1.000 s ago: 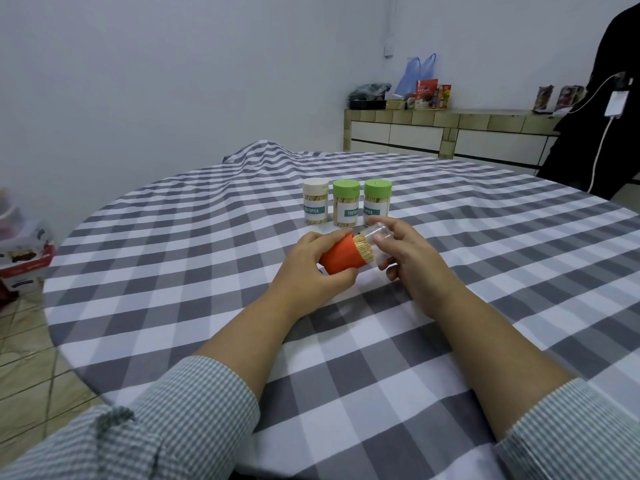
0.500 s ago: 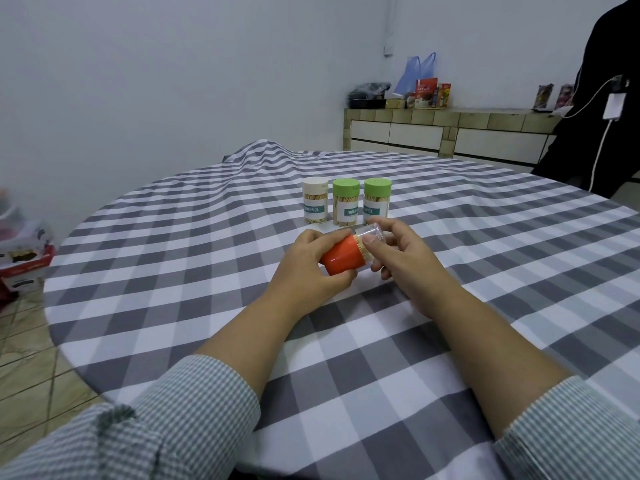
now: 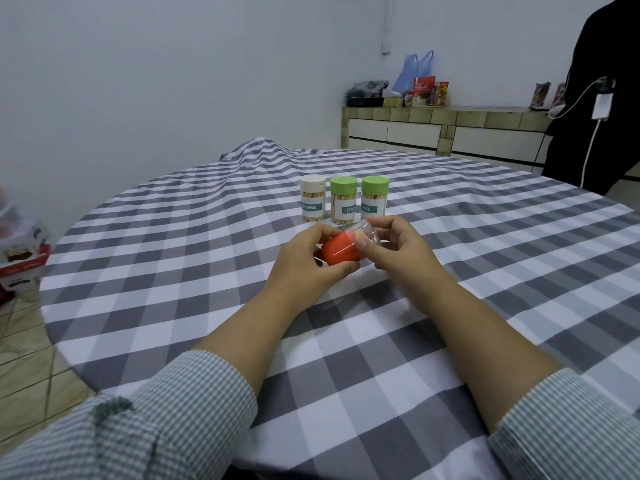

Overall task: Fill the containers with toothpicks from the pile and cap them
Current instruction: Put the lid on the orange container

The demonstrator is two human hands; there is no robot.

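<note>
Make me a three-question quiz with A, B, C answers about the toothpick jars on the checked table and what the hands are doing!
1. Where do the three capped jars stand?
A. In a row beyond the hands
B. On the floor
C. Stacked in a tower

2. How many capped jars have green caps?
A. None
B. Two
C. Three

3. What is the left hand doing?
A. Lying flat on the table
B. Pointing at the wall
C. Gripping the orange cap

Answers:
1 A: white-capped jar, green-capped jars and stand side by side beyond the hands.
2 B: only those two are green.
3 C: left hand grips orange cap, right hand holds clear container.
</note>
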